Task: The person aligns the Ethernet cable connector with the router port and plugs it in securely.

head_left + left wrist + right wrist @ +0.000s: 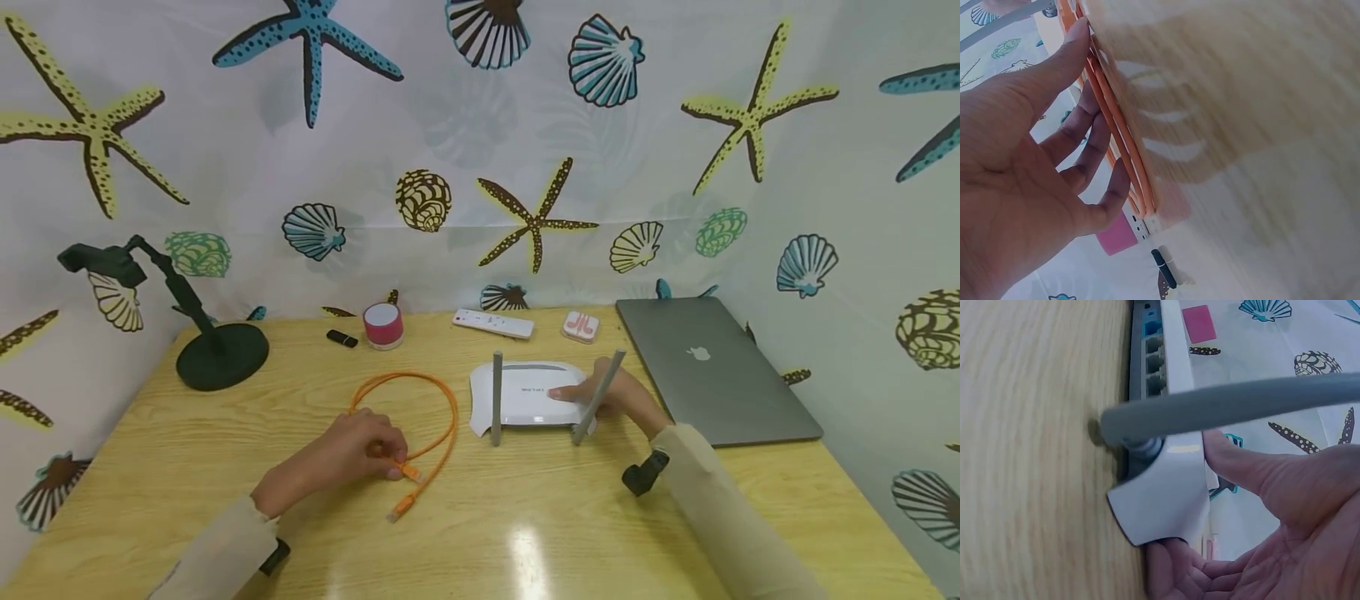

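Note:
An orange Ethernet cable (453,417) lies in a loop on the table, both plugs toward the near side. My left hand (362,450) pinches it just behind one plug (412,472); the other plug (402,507) lies free beside it. In the left wrist view, the cable (1124,134) runs past the curved fingers. A white router (525,387) with two grey antennas (497,396) sits to the right, its row of ports (1154,364) visible in the right wrist view. My right hand (611,390) grips the router's right end, thumb on top and fingers at the edge below.
A closed grey laptop (705,367) lies at the right. Along the back are a black USB stick (342,338), a pink round speaker (383,326), a white power strip (493,323) and an earphone case (581,327). A dark desk lamp (222,357) stands back left.

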{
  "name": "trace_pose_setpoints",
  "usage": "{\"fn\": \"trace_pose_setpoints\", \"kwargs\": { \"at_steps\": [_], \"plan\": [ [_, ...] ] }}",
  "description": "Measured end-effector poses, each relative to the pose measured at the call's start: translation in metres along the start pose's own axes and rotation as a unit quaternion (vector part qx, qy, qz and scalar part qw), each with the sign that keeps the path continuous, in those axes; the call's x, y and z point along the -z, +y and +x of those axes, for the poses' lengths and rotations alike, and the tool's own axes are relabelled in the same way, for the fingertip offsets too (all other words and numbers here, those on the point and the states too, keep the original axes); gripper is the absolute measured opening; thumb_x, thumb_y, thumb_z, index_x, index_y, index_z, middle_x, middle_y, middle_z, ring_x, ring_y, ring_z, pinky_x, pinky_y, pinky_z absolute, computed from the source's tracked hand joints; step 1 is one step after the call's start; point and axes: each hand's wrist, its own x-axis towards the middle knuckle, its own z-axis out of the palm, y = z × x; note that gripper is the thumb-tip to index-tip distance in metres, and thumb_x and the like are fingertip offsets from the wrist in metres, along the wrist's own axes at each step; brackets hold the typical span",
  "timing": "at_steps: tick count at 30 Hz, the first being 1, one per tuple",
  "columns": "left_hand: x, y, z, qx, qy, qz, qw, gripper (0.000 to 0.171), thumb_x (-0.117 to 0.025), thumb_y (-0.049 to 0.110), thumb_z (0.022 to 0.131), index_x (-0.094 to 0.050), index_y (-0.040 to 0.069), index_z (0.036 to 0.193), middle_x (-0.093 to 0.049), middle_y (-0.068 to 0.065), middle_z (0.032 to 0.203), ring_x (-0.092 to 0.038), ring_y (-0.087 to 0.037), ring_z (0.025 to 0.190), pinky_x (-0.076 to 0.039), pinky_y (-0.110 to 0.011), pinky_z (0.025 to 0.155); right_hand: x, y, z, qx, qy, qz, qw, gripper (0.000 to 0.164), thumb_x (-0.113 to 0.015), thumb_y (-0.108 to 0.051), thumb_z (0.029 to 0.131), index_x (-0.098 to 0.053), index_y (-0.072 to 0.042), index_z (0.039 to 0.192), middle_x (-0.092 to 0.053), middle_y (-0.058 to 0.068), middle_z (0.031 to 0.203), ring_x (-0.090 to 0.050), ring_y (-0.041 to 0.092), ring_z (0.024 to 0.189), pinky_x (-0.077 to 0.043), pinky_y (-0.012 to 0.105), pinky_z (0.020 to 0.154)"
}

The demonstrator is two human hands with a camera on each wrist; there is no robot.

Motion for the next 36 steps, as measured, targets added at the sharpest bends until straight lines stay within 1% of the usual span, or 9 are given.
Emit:
{"fn": "trace_pose_setpoints", "kwargs": {
  "at_steps": [4, 7, 9, 14, 17, 23, 26, 32, 36],
  "plan": [
    [-0.001, 0.000, -0.002, 0.002, 0.005, 0.004, 1.0000, 0.012, -0.078, 0.032, 0.081, -0.066, 0.034, 0.084, -0.056, 0.018, 0.079, -0.044, -0.014, 0.078, -0.027, -0.031, 0.071, -0.009, 0.008, 0.013, -0.009, -0.007, -0.017, 1.000, 0.060, -0.075, -0.057, 0.078, -0.064, 0.002, 0.078, -0.043, 0.002, 0.071, -0.039, 0.014, 0.065, -0.037, 0.022, 0.058],
    [-0.001, -0.001, -0.005, 0.000, 0.007, 0.006, 1.0000, 0.011, -0.078, 0.033, 0.081, -0.067, 0.033, 0.084, -0.056, 0.018, 0.079, -0.044, -0.013, 0.078, -0.028, -0.029, 0.070, -0.014, 0.010, 0.014, 0.002, -0.013, -0.012, 1.000, 0.057, -0.074, -0.056, 0.080, -0.054, -0.007, 0.061, -0.041, -0.001, 0.062, -0.035, 0.012, 0.059, -0.033, 0.021, 0.054],
    [-0.002, -0.002, -0.006, -0.002, 0.011, 0.007, 0.9999, 0.011, -0.077, 0.033, 0.082, -0.067, 0.033, 0.085, -0.057, 0.020, 0.081, -0.046, -0.012, 0.078, -0.031, -0.028, 0.071, -0.014, 0.011, 0.011, 0.022, -0.009, 0.013, 1.000, 0.058, -0.075, -0.051, 0.082, -0.042, -0.015, 0.051, -0.030, -0.006, 0.052, -0.028, 0.009, 0.051, -0.028, 0.021, 0.049],
    [-0.003, -0.005, -0.004, -0.015, 0.013, -0.023, 0.9995, 0.009, -0.075, 0.031, 0.085, -0.067, 0.030, 0.089, -0.062, 0.020, 0.086, -0.053, -0.004, 0.081, -0.046, -0.022, 0.076, -0.006, 0.014, 0.006, 0.061, -0.013, 0.053, 0.997, 0.060, -0.074, -0.046, 0.084, -0.035, -0.017, 0.048, -0.027, -0.011, 0.044, -0.025, 0.007, 0.045, -0.026, 0.021, 0.045],
    [-0.003, -0.005, 0.000, -0.020, 0.009, -0.041, 0.9989, 0.008, -0.073, 0.031, 0.088, -0.065, 0.028, 0.091, -0.062, 0.018, 0.086, -0.054, -0.001, 0.079, -0.050, -0.020, 0.074, 0.001, 0.018, 0.007, 0.053, -0.035, 0.074, 0.995, 0.057, -0.074, -0.048, 0.083, -0.040, -0.017, 0.050, -0.031, -0.010, 0.046, -0.028, 0.007, 0.047, -0.029, 0.022, 0.048],
    [-0.002, 0.000, 0.000, -0.010, 0.011, -0.027, 0.9995, 0.009, -0.068, 0.035, 0.091, -0.065, 0.037, 0.099, -0.058, 0.019, 0.084, -0.051, -0.002, 0.076, -0.046, -0.019, 0.069, 0.010, 0.030, 0.015, 0.050, -0.091, 0.211, 0.972, 0.052, -0.073, -0.037, 0.088, -0.041, -0.014, 0.054, -0.032, -0.008, 0.047, -0.027, 0.010, 0.047, -0.033, 0.027, 0.051],
    [-0.001, 0.005, -0.001, -0.001, -0.005, -0.031, 0.9995, 0.015, -0.065, 0.034, 0.094, -0.067, 0.037, 0.108, -0.059, 0.017, 0.087, -0.051, -0.002, 0.076, -0.046, -0.019, 0.070, 0.011, 0.033, 0.020, 0.051, -0.109, 0.247, 0.962, 0.051, -0.070, -0.034, 0.090, -0.041, -0.015, 0.054, -0.033, -0.009, 0.046, -0.027, 0.010, 0.046, -0.034, 0.027, 0.051],
    [-0.004, 0.021, -0.006, 0.004, -0.045, -0.064, 0.9969, 0.018, -0.056, 0.027, 0.100, -0.066, 0.023, 0.114, -0.063, 0.009, 0.074, -0.050, 0.001, 0.061, -0.044, -0.018, 0.059, 0.011, 0.033, 0.026, 0.055, -0.122, 0.255, 0.958, 0.052, -0.069, -0.031, 0.091, -0.042, -0.014, 0.051, -0.034, -0.008, 0.045, -0.027, 0.009, 0.043, -0.032, 0.025, 0.047],
    [-0.010, 0.050, -0.009, 0.058, -0.071, -0.108, 0.9899, 0.016, -0.053, 0.019, 0.102, -0.062, 0.011, 0.112, -0.061, 0.004, 0.062, -0.052, -0.005, 0.050, -0.042, -0.020, 0.049, 0.009, 0.033, 0.027, 0.045, -0.127, 0.252, 0.958, 0.050, -0.069, -0.034, 0.092, -0.047, -0.014, 0.052, -0.035, -0.008, 0.044, -0.028, 0.009, 0.042, -0.035, 0.024, 0.048]
  ]
}}
